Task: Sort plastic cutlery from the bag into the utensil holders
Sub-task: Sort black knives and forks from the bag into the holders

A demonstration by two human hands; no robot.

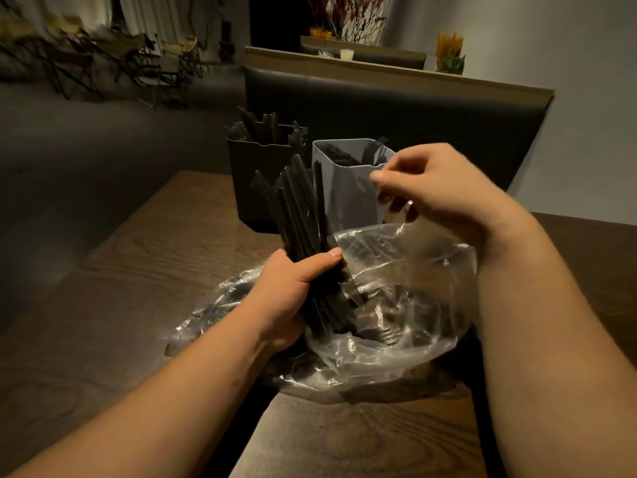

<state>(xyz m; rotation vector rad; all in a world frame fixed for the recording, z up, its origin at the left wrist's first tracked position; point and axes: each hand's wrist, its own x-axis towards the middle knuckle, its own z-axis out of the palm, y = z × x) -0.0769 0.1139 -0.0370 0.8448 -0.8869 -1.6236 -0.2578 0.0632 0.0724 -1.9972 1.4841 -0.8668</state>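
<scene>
A bundle of black cutlery (303,208) is gripped upright, the left hand (293,291) clamped round it; the clear bag (413,339) is spread beneath those fingers; the right hand (444,194) is held loosely curled, nothing seen pinched; the grey holder (344,194) is just beyond its fingertips, the black holder (244,194) beside.

A dark padded booth back (396,108) stands behind the wooden table (103,305), folding chairs (103,63) far left.

You had a bundle of black cutlery (303,208) gripped upright in your left hand (293,294), its lower ends down in the bag (413,353). The bag was clear and crumpled, with forks (389,336) inside. Right behind it stood a black holder (248,181) and a grey holder (348,194), side by side, both holding cutlery.
</scene>
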